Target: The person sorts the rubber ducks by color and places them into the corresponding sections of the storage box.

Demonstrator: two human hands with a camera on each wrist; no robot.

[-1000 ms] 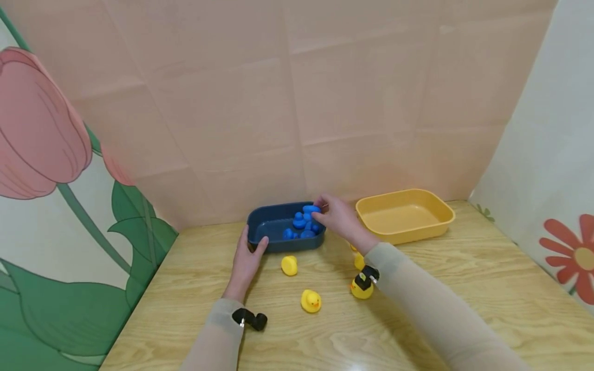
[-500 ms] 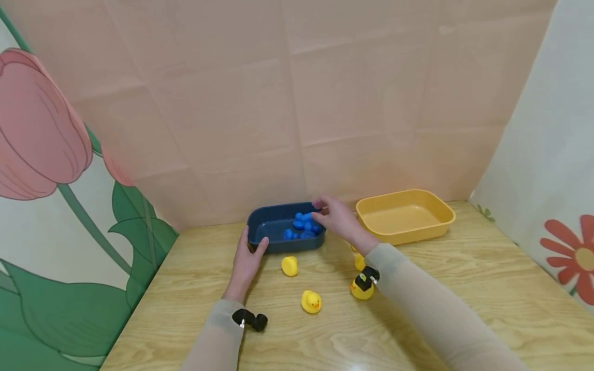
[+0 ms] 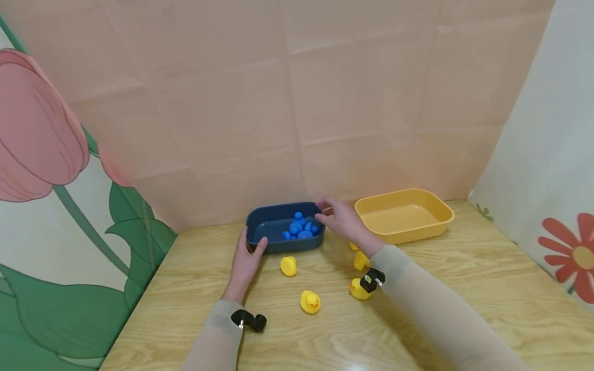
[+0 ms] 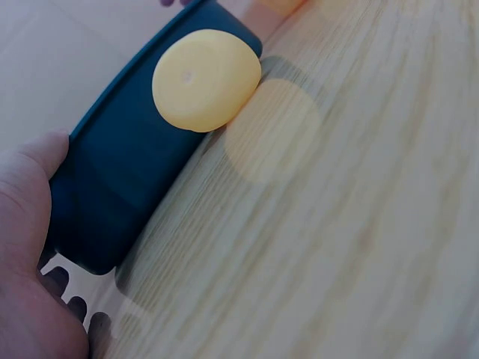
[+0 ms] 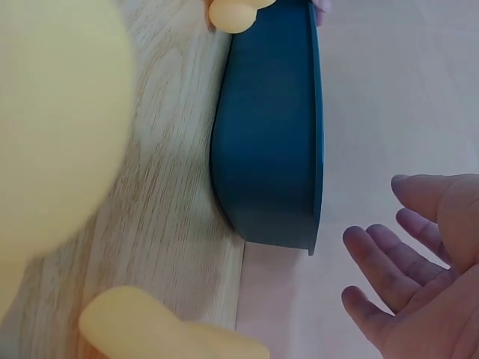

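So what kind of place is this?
Probably a play corner, or somewhere dressed like one: there are yellow rubber ducks on a wood-grain table and a big pink tulip picture.

Seen remotely through my head camera, a wood-grained bench (image 3: 492,278) bears a navy tray (image 3: 285,247) at 11 o'clock, a yellow tray (image 3: 403,219) at 1 and yellow ducks (image 3: 309,303) scattered around the centre.

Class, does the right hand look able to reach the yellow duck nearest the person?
Probably yes: the right hand holds nothing, and nothing in view covers or encloses the yellow duck on the table.
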